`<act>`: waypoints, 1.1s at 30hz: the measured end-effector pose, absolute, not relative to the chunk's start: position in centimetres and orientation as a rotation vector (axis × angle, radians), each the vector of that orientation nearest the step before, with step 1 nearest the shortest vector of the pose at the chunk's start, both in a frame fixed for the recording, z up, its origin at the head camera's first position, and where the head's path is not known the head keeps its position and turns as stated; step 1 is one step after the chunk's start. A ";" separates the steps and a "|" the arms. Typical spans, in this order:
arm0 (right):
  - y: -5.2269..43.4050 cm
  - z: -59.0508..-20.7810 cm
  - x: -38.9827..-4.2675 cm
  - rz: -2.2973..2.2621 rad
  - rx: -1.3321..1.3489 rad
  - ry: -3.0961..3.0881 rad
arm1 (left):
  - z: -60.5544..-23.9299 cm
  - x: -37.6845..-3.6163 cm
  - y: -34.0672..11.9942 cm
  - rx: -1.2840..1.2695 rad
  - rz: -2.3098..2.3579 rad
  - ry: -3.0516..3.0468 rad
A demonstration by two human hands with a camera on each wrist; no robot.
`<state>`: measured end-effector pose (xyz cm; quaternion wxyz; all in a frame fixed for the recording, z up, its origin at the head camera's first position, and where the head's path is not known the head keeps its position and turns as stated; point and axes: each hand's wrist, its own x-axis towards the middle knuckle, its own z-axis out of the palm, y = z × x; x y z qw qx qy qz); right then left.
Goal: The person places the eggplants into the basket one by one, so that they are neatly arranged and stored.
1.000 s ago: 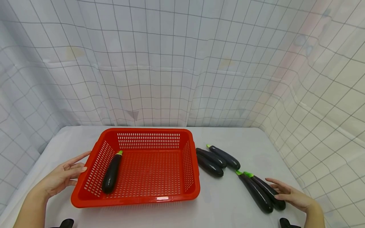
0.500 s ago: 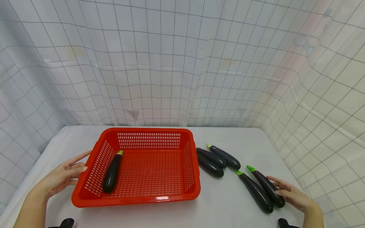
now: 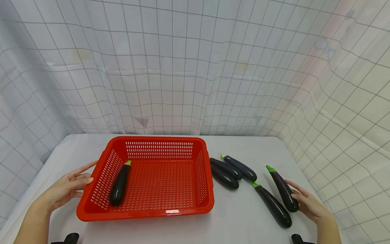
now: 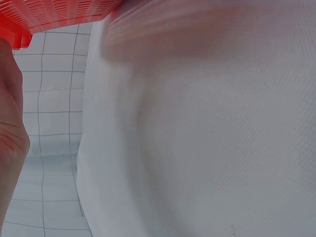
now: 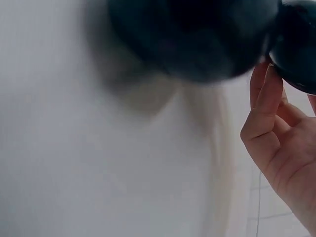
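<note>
My right hand [image 3: 309,203] grips a dark eggplant [image 3: 284,189] near its thick end, its green stem pointing away from me. In the right wrist view the thumb and fingers [image 5: 269,94] are on the held eggplant [image 5: 298,49], while another eggplant [image 5: 197,39] looms close to the camera. That second eggplant [image 3: 273,206] lies on the table just left of the held one. On the left side, my left hand [image 3: 70,186] holds the rim of a red plastic basket [image 3: 144,216], thumb at the edge. One eggplant [image 3: 120,184] lies inside the basket along its left wall.
Three more eggplants [image 3: 239,167] lie together on the white table [image 3: 237,217] beside the basket's right wall. Grid-patterned curtains [image 3: 170,67] stand behind and on both sides. Black device parts [image 3: 71,238] show near both wrists at the bottom.
My right hand has moved slightly left and away from me with its eggplant, which has come apart from the one beside it. The left hand and basket stay nearly still.
</note>
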<state>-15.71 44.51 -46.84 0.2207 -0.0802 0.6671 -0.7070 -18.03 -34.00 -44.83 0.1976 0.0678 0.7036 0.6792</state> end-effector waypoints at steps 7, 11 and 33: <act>42.7 -45.9 -16.5 -2.072 -0.338 1.681 | -44.8 -17.9 -34.0 0.191 1.906 1.959; 41.6 -45.2 -17.0 -2.111 -0.385 1.615 | -44.8 -17.9 -34.0 0.191 1.904 1.964; 33.3 -40.5 -18.8 -2.170 -0.429 1.667 | -44.6 -17.8 -33.8 0.193 1.925 1.961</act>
